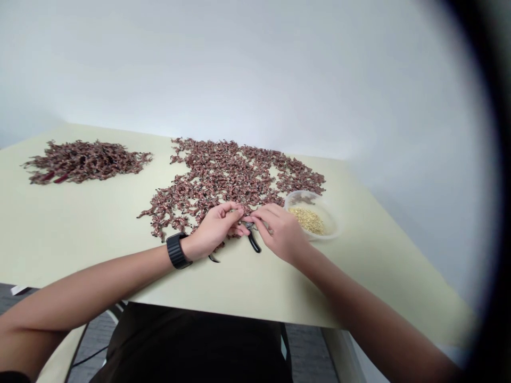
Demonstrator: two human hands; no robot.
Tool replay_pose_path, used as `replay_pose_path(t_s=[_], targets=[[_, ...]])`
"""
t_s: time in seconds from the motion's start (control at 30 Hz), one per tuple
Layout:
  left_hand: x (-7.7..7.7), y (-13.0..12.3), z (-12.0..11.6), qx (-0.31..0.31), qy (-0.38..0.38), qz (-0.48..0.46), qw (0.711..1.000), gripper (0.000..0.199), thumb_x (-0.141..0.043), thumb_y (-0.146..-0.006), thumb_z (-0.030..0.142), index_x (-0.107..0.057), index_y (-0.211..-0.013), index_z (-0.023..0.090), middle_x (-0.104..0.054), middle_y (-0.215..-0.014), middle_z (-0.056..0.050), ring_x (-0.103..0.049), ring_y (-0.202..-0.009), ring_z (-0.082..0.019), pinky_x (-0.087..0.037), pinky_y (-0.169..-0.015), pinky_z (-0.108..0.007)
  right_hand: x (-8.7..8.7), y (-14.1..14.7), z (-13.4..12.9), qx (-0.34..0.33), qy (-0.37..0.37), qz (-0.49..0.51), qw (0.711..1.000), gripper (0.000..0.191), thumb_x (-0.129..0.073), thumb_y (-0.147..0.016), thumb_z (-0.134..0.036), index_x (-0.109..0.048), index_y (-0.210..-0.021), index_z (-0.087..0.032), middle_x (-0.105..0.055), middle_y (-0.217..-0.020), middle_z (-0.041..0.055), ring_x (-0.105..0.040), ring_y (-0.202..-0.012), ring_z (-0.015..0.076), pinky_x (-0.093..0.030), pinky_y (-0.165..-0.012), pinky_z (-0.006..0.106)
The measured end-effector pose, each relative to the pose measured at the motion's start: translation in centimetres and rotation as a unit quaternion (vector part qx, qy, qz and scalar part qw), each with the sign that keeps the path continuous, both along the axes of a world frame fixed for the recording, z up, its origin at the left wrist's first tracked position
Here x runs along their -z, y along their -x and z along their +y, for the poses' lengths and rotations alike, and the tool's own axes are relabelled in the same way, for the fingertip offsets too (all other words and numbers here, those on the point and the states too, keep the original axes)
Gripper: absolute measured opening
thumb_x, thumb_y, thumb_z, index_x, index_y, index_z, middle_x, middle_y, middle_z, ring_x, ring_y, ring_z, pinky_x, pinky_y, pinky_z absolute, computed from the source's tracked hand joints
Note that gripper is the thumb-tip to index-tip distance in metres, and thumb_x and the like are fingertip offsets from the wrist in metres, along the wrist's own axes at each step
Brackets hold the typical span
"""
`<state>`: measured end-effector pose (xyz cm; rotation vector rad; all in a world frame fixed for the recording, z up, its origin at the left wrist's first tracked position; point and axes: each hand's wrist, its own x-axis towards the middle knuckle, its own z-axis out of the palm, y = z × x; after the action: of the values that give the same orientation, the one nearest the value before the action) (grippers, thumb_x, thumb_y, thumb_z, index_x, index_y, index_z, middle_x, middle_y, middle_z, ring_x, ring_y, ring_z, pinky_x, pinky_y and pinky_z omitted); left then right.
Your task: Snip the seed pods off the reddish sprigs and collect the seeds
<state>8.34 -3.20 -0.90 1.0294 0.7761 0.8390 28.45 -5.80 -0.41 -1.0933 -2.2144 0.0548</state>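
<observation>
My left hand, with a black watch on its wrist, is closed in a pinch at the near edge of a wide spread of small brown figures. My right hand meets it fingertip to fingertip, its thumb and fingers pressed together. What the fingertips hold is too small to make out. Black-handled pliers lie just under the hands, their jaws partly hidden. Beside my right hand stands a clear round bowl with small gold-coloured pieces in it.
A second heap of brown figures, with dark red pieces at its near side, lies at the left on the pale yellow table. A white wall rises behind the table.
</observation>
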Motion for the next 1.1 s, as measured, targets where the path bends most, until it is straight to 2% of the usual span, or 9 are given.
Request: replay_pose_path(t_s=[0.13, 0.27, 0.43, 0.57, 0.8, 1.1], targets=[[-0.04, 0.04, 0.01, -0.004, 0.003, -0.004, 1.000, 0.025, -0.070, -0.092, 0.036, -0.058, -0.098, 0.014, -0.070, -0.082, -0.004, -0.071, -0.067, -0.011, -0.057, -0.064, -0.020, 0.30, 0.03, -0.03, -0.012, -0.008, -0.009, 1.000, 0.016, -0.053, -0.100, -0.019, -0.069, -0.101, -0.019, -0.072, -0.096, 0.0088, -0.064, -0.092, 0.0233, -0.051, -0.089, 0.041], [-0.37, 0.01, 0.10, 0.004, -0.004, 0.004, 1.000, 0.027, -0.069, -0.092, 0.037, -0.058, -0.098, 0.014, -0.071, -0.080, -0.004, -0.071, -0.066, -0.011, -0.056, -0.064, -0.019, 0.23, -0.10, -0.05, -0.005, -0.008, 0.041, 0.999, 0.015, -0.056, -0.099, -0.019, -0.070, -0.098, -0.021, -0.073, -0.094, 0.0077, -0.066, -0.089, 0.0220, -0.053, -0.086, 0.039], [-0.57, 0.06, -0.04, 0.023, -0.023, 0.004, 0.999, 0.027, -0.068, -0.093, 0.038, -0.057, -0.101, 0.014, -0.075, -0.096, -0.009, -0.071, -0.066, -0.010, -0.057, -0.064, -0.020, -0.14, 0.06, -0.30, 0.053, 0.018, 0.130, 0.990, 0.011, -0.062, -0.095, -0.021, -0.073, -0.092, -0.022, -0.074, -0.087, 0.0049, -0.068, -0.079, 0.0196, -0.053, -0.073, 0.034], [-0.59, 0.02, -0.32, 0.028, -0.017, 0.006, 0.999, 0.028, -0.068, -0.093, 0.038, -0.057, -0.103, 0.014, -0.076, -0.101, -0.011, -0.072, -0.067, -0.011, -0.058, -0.066, -0.021, -0.24, 0.32, -0.40, 0.064, 0.067, 0.187, 0.978, 0.011, -0.067, -0.092, -0.021, -0.075, -0.085, -0.023, -0.076, -0.086, 0.0032, -0.068, -0.078, 0.0188, -0.053, -0.069, 0.032], [-0.24, -0.02, -0.05, 0.001, -0.023, 0.004, 1.000, 0.028, -0.068, -0.093, 0.039, -0.056, -0.102, 0.015, -0.076, -0.100, -0.010, -0.072, -0.068, -0.011, -0.057, -0.064, -0.020, 0.37, 0.03, 0.00, 0.056, 0.094, 0.179, 0.978, 0.016, -0.063, -0.094, -0.020, -0.078, -0.093, -0.023, -0.076, -0.091, 0.0046, -0.069, -0.084, 0.0195, -0.053, -0.074, 0.033], [-0.32, 0.42, -0.35, 0.016, -0.110, 0.050, 0.993, 0.034, -0.064, -0.095, 0.047, -0.057, -0.105, 0.015, -0.072, -0.070, -0.004, -0.067, -0.061, -0.012, -0.053, -0.061, -0.020, -0.31, 0.08, -0.32, 0.070, 0.154, 0.187, 0.968, 0.011, -0.067, -0.091, -0.025, -0.077, -0.087, -0.023, -0.075, -0.086, 0.0032, -0.066, -0.076, 0.0174, -0.052, -0.063, 0.029]])
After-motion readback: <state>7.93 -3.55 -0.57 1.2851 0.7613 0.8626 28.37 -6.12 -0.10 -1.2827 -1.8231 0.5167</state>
